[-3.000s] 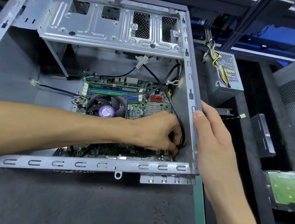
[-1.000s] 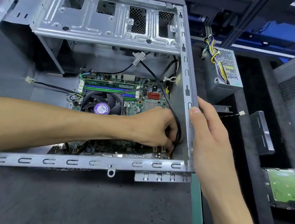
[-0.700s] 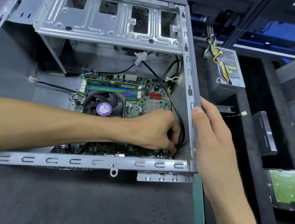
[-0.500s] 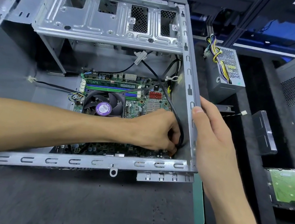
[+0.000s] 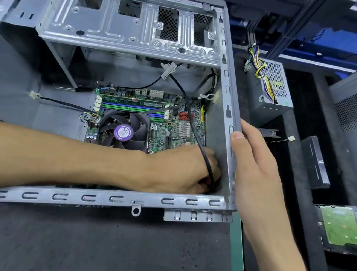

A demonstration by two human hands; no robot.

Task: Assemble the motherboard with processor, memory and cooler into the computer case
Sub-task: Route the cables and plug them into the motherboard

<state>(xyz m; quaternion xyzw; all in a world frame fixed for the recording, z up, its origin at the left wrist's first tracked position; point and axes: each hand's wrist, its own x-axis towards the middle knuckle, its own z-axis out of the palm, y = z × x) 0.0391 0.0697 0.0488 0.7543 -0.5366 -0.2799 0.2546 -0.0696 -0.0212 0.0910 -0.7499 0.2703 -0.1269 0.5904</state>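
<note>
With my right hand clamped on the case edge, my left hand pinches the black cable; I should seat it straight, gently.

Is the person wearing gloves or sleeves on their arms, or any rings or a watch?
No gloves at all: the left hand and right hand are both bare. Both forearms are bare too, with no sleeves in view. No rings show on the fingers and no watch or band on either wrist.
</note>
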